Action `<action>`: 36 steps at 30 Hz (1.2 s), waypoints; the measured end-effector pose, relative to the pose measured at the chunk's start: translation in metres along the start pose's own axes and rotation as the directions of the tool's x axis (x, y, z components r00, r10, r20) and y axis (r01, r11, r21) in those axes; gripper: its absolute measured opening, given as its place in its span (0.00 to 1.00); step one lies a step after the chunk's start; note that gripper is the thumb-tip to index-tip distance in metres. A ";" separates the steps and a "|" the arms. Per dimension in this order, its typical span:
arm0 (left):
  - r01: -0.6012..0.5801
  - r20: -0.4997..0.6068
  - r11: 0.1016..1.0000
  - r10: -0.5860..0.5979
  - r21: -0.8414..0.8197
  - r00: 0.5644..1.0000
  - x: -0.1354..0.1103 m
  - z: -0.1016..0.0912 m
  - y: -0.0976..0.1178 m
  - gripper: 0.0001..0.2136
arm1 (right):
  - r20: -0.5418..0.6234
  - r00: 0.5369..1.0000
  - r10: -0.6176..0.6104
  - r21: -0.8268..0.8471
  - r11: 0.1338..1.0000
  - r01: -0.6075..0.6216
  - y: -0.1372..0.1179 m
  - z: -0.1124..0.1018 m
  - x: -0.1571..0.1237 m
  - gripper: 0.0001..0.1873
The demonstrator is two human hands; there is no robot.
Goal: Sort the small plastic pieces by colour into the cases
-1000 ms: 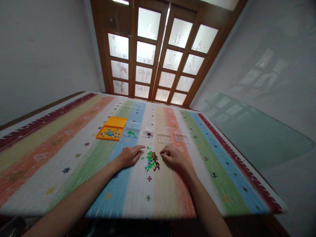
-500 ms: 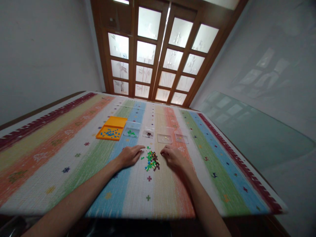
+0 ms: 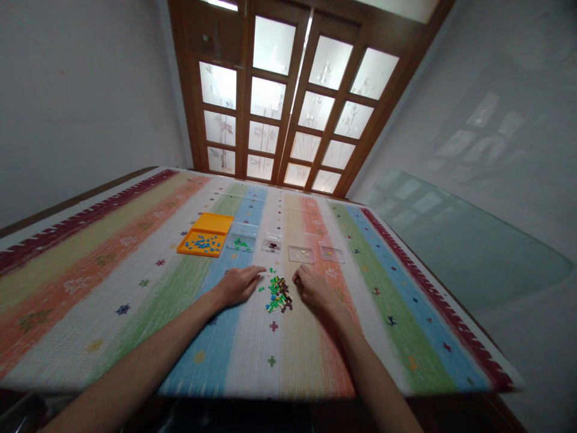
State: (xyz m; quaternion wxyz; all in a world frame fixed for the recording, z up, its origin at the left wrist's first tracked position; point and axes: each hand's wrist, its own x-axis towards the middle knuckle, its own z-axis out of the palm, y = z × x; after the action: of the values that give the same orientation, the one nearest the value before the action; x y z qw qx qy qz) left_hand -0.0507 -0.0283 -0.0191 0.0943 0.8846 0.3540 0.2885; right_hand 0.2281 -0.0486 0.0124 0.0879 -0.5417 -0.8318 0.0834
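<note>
A small pile of tiny coloured pieces, green, brown, yellow and blue, lies on a striped mat between my hands. My left hand rests flat on the mat just left of the pile, fingers stretched toward it, holding nothing. My right hand sits just right of the pile with its fingers curled under; whether it holds a piece is hidden. Beyond the pile stand an orange tray with blue pieces and clear trays: one with green pieces, one with dark pieces.
Two more clear trays stand to the right in the same row, each with a few tiny pieces. The mat's right edge borders a glass tabletop. A wooden door with frosted panes stands behind.
My right hand has drawn slightly closer to the pile and curled tighter. The left hand has stayed put. The view shifted a little.
</note>
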 end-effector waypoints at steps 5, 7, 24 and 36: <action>-0.009 0.002 1.000 0.009 0.014 1.000 0.001 0.000 0.002 0.14 | -0.071 0.997 -0.042 0.039 0.998 0.045 0.001 0.007 0.012 0.10; -0.014 0.008 0.999 0.014 0.032 1.000 0.002 -0.001 0.003 0.14 | -0.084 0.995 -0.049 0.015 0.999 0.050 -0.001 0.005 0.023 0.08; -0.001 0.089 0.998 -0.005 0.065 0.996 0.002 -0.004 0.005 0.13 | -0.105 0.980 0.170 -0.234 0.953 -0.190 -0.046 -0.004 0.108 0.14; 0.016 0.132 0.998 -0.025 0.068 0.991 0.003 -0.004 0.007 0.13 | -0.188 0.969 0.161 -0.263 0.942 -0.208 -0.040 0.003 0.099 0.14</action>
State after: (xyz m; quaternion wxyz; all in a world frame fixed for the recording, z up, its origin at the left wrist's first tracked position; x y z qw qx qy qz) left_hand -0.0476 -0.0315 -0.0121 0.0908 0.9009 0.3654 0.2158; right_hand 0.1523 0.0263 0.0245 0.0699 -0.6293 -0.7706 -0.0722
